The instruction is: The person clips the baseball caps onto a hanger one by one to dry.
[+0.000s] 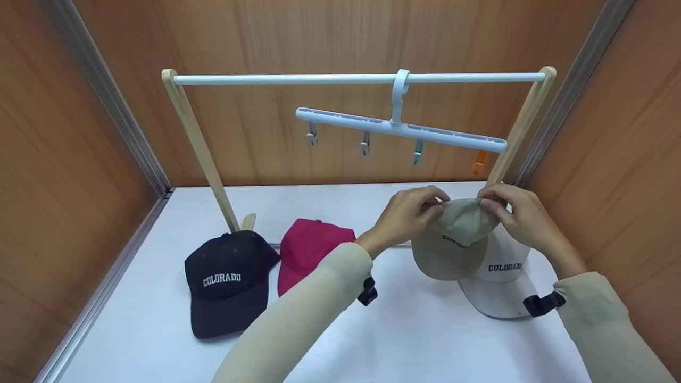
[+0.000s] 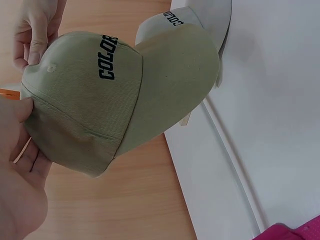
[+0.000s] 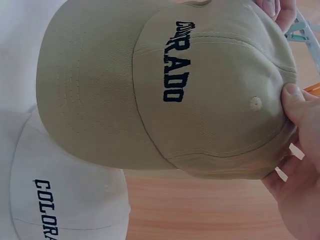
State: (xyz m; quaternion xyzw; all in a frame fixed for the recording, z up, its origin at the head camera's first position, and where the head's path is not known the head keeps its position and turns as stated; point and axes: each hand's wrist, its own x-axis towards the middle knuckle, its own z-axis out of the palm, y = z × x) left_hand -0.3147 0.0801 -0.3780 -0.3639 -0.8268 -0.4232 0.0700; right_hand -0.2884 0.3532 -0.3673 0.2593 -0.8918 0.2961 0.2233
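Both hands hold up a khaki baseball cap (image 1: 452,244) with dark COLORADO lettering, its brim hanging downward. My left hand (image 1: 407,215) pinches the cap's back edge on one side; the left wrist view shows its thumb on the fabric. My right hand (image 1: 524,221) pinches the other side, its thumb (image 3: 294,100) on the crown and its fingers behind. Behind and below the khaki cap lies a white cap (image 1: 497,287), partly covered by it. Above hangs a light blue clip hanger (image 1: 393,127), tilted down to the right, with several small clips.
A white rail (image 1: 266,80) on wooden legs carries the hanger. An orange clip (image 1: 480,162) is near the rack's right leg. On the white table (image 1: 372,340) lie a navy COLORADO cap (image 1: 229,282) and a magenta cap (image 1: 308,247), partly behind the left forearm. Wood-panelled walls stand around.
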